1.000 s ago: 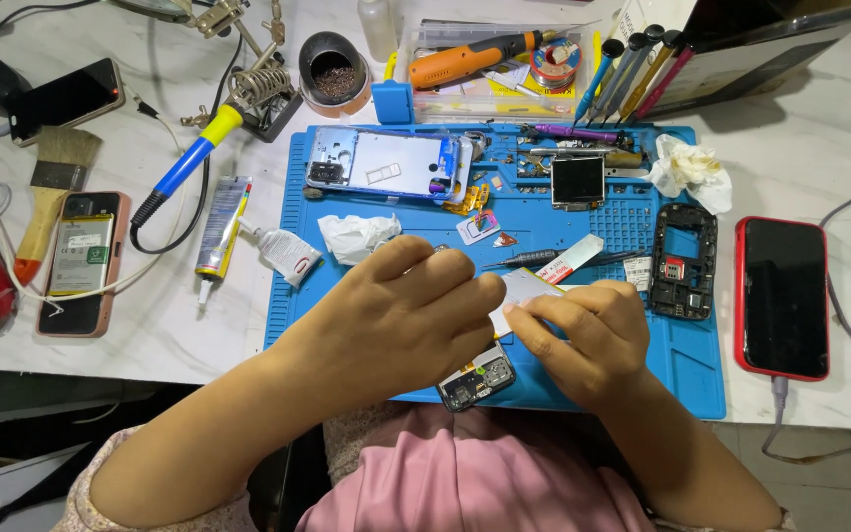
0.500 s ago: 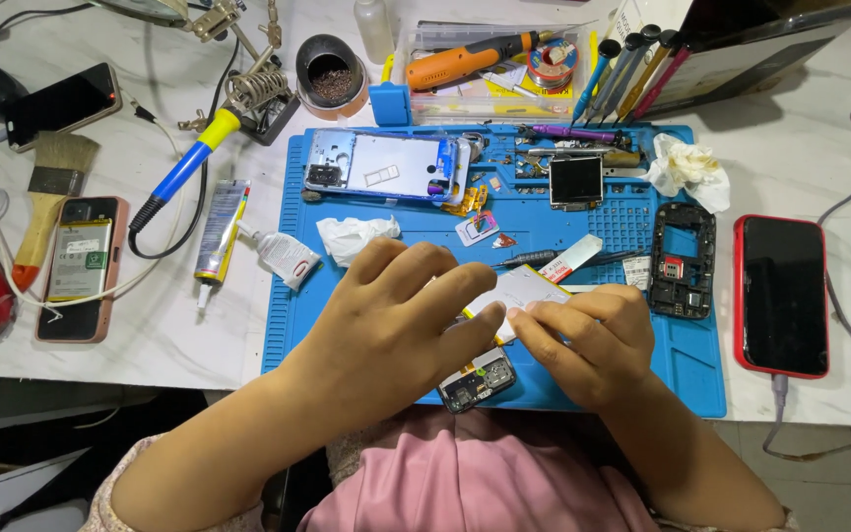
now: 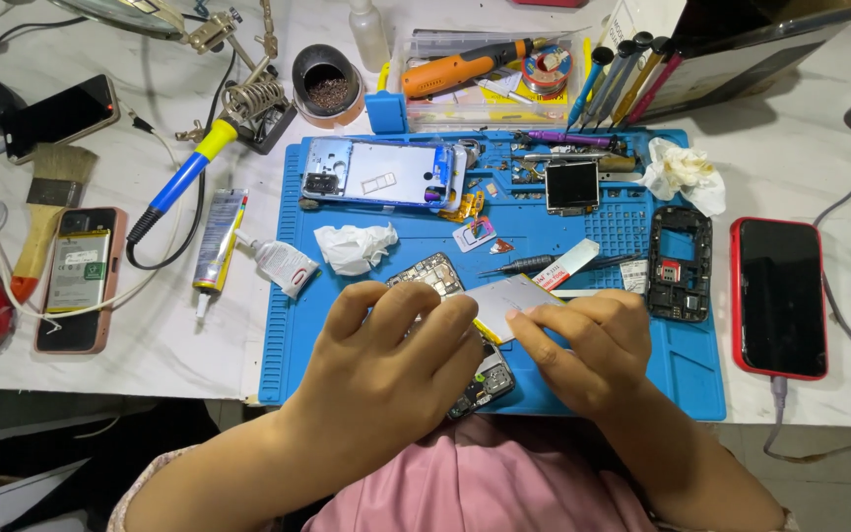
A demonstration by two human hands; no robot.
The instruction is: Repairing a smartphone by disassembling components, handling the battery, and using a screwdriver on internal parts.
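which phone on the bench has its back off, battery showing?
The pink-cased phone at far left, beside the brush. The other two whole phones lie with dark glass up.

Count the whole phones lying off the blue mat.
3: a red phone right of the mat, a black phone far left, and an open-backed phone below it. Others may be hidden.

A white marbled desk (image 3: 810, 148) carries a blue work mat (image 3: 687, 369) at its near edge. Right of the mat lies a red phone (image 3: 778, 296). Toward the left edge lie a glue tube (image 3: 219, 241), a brush (image 3: 46, 212) and 2 phones (image 3: 79, 276).
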